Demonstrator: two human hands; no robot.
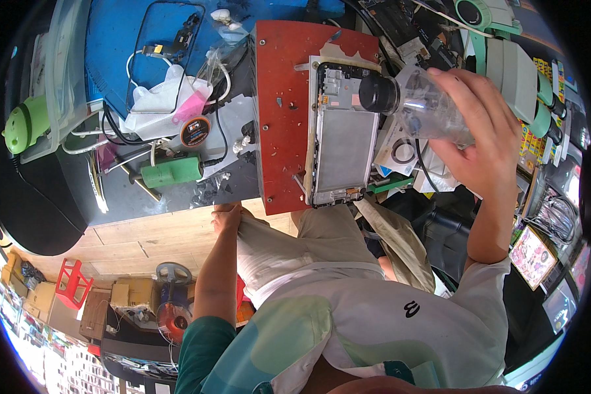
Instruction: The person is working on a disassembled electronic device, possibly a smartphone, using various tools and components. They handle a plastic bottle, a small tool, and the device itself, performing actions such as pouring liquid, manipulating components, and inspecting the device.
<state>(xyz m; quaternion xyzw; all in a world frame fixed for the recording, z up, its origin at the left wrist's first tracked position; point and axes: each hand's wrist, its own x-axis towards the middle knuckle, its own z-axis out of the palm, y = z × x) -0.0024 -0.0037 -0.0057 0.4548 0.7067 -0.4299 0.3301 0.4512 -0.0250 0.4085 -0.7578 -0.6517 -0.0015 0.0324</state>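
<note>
My right hand (482, 134) grips a clear plastic bottle (430, 113) by its body, tilted with its black cap (376, 92) over the upper right of an opened phone housing (341, 144). That housing, with a bare silver middle, lies on a pale pad on a red metal plate (279, 157). My left hand (226, 217) is down at the desk's near edge against the pale trousers (276, 256), fingers curled; what they hold, if anything, is hidden.
A blue mat (108, 46) holds cables and white wipes. A green tool (172, 171) lies left of the plate, a microscope (509, 79) stands at right, dark desk (220, 190) beneath. A red stool (73, 284), cardboard boxes (131, 292) and a fan (174, 318) stand on the floor.
</note>
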